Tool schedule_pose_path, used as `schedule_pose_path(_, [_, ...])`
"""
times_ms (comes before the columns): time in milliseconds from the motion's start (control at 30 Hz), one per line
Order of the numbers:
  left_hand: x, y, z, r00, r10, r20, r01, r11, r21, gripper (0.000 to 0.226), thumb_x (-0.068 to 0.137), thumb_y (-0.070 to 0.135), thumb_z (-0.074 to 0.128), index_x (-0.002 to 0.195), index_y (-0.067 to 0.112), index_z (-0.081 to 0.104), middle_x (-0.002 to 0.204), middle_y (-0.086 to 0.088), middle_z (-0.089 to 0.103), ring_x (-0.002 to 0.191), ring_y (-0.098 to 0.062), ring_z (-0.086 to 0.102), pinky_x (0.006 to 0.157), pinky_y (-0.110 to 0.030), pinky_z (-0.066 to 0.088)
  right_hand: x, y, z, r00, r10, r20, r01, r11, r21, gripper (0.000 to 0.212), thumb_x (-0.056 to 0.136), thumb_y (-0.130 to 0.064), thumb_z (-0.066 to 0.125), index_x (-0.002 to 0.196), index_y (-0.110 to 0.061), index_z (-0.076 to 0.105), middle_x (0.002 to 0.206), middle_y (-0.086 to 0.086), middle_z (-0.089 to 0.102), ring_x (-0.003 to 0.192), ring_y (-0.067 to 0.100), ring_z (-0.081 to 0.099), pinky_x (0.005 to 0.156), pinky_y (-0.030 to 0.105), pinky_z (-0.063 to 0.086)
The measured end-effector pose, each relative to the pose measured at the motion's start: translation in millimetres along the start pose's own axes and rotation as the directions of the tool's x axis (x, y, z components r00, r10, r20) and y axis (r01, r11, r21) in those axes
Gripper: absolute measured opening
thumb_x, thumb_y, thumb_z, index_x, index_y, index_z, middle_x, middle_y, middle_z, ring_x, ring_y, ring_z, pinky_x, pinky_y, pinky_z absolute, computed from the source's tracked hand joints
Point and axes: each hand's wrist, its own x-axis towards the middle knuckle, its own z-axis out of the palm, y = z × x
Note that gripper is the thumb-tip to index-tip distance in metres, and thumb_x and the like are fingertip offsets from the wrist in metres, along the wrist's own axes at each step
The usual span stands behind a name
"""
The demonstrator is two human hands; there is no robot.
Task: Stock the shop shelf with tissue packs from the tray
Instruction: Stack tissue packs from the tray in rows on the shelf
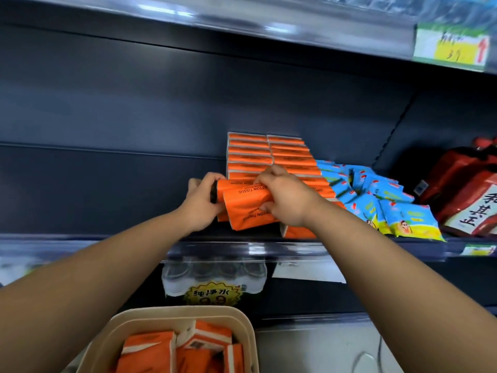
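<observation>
At the front edge of the shop shelf (242,247), your left hand (200,204) and right hand (287,201) grip a bundle of orange tissue packs (247,204).

Your left fingers (215,178) are curled round the bundle's left end. Your right fingers (265,181) are clamped over the top of its right end, with the thumb pressed on the front face. The bundle sits tilted, at the shelf's front lip. Just behind your fingers, two rows of stocked packs (269,154), the same orange, run back to the shelf's rear wall. To the right of your right fingers lie blue packets (376,200), and beyond them a red package (462,189). Well below your fingers, close to you, a beige tray (185,316) holds loose orange packs (158,351). Between the tray and the shelf, a wrapped case of water bottles (212,275) sits on a lower level.
</observation>
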Motion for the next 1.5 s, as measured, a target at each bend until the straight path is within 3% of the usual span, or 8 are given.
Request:
schedule_pose_path(100, [-2, -11, 6, 0.999, 0.019, 0.035, -0.017, 0.999, -0.032, 0.055, 0.081, 0.006, 0.071, 0.121, 0.028, 0.042, 0.112, -0.014, 0.052, 0.100, -0.023, 0.057, 0.088, -0.036, 0.052, -5, 2, 5, 0.999, -0.002, -0.051, 0.000, 0.999, -0.046, 0.057, 0.083, -0.024, 0.071, 0.136, -0.025, 0.048, 0.135, 0.001, 0.038, 0.123, 0.025, 0.035, 0.110, 0.036, 0.032])
schedule_pose_path(233, [-2, -10, 12, 1.000, -0.015, 0.004, 0.015, 0.999, -0.036, 0.055, 0.081, 0.009, 0.072, 0.126, 0.018, 0.041, 0.098, -0.011, 0.058, 0.086, -0.024, 0.062, 0.071, -0.026, 0.048, -11, 5, 9, 0.999, -0.002, -0.047, 0.002, 1.000, -0.007, 0.059, 0.081, -0.027, 0.074, 0.135, -0.027, 0.050, 0.131, 0.002, 0.042, 0.123, 0.024, 0.034, 0.111, 0.032, 0.027])
schedule_pose_path(533, [-12, 8, 2, 0.981, -0.167, 0.096, 0.190, 0.925, -0.329, 0.044, 0.072, -0.005, 0.055, 0.111, 0.013, 0.050, 0.100, -0.008, 0.056, 0.088, -0.025, 0.058, 0.089, -0.047, 0.051, -15, 0, 18, 0.990, -0.013, -0.140, -0.001, 0.994, -0.105, 0.046, 0.086, -0.033, 0.067, 0.127, -0.030, 0.045, 0.131, -0.005, 0.044, 0.125, 0.021, 0.036, 0.089, 0.036, 0.023])
schedule_pose_path(733, [-36, 14, 0, 0.972, 0.001, 0.234, 0.084, 0.932, -0.353, 0.067, 0.060, 0.007, 0.062, 0.122, 0.018, 0.038, 0.110, 0.001, 0.049, 0.095, -0.012, 0.055, 0.066, -0.019, 0.049, -19, -6, 27, 0.982, 0.064, -0.178, -0.111, 0.958, -0.266, 0.054, 0.086, -0.042, 0.066, 0.132, -0.031, 0.042, 0.135, 0.006, 0.032, 0.123, 0.028, 0.029, 0.093, 0.044, 0.025])
schedule_pose_path(1000, [-42, 8, 12, 0.994, -0.005, 0.112, 0.023, 0.988, -0.154, 0.065, 0.082, 0.016, 0.074, 0.126, 0.021, 0.027, 0.120, 0.009, 0.045, 0.117, -0.014, 0.053, 0.090, -0.028, 0.049, -23, -13, 26, 0.976, 0.096, -0.197, -0.159, 0.929, -0.336, 0.061, 0.084, -0.034, 0.068, 0.132, -0.022, 0.033, 0.140, 0.010, 0.033, 0.126, 0.031, 0.033, 0.094, 0.045, 0.026])
schedule_pose_path(1133, [-46, 15, 15, 0.974, -0.015, 0.227, 0.072, 0.967, -0.246, 0.096, 0.089, 0.016, 0.066, 0.151, 0.032, -0.007, 0.139, 0.011, 0.035, 0.130, -0.011, 0.040, 0.107, -0.034, 0.039, -27, -11, 21, 0.971, 0.164, -0.176, -0.218, 0.911, -0.351, 0.055, 0.084, -0.021, 0.065, 0.131, -0.019, 0.036, 0.137, 0.010, 0.037, 0.124, 0.031, 0.033, 0.094, 0.046, 0.027])
schedule_pose_path(1367, [-43, 31, 29, 0.969, -0.049, 0.241, 0.080, 0.989, -0.122, 0.091, 0.097, 0.009, 0.050, 0.147, 0.035, -0.021, 0.129, 0.010, 0.038, 0.116, -0.009, 0.041, 0.093, -0.024, 0.032, -28, -9, 16, 0.972, 0.199, -0.127, -0.227, 0.932, -0.282, 0.043, 0.082, -0.016, 0.063, 0.119, -0.023, 0.043, 0.127, 0.004, 0.047, 0.119, 0.029, 0.037, 0.091, 0.046, 0.027])
schedule_pose_path(1500, [-46, 32, 17, 0.968, -0.117, 0.223, 0.150, 0.979, -0.135, 0.101, 0.091, 0.013, 0.062, 0.150, 0.029, -0.019, 0.155, -0.002, 0.022, 0.139, -0.018, 0.027, 0.104, -0.026, 0.027, -31, -9, 11, 0.965, 0.220, -0.145, -0.244, 0.954, -0.176, 0.031, 0.081, -0.032, 0.065, 0.107, -0.025, 0.049, 0.116, -0.002, 0.049, 0.115, 0.026, 0.038, 0.087, 0.042, 0.026])
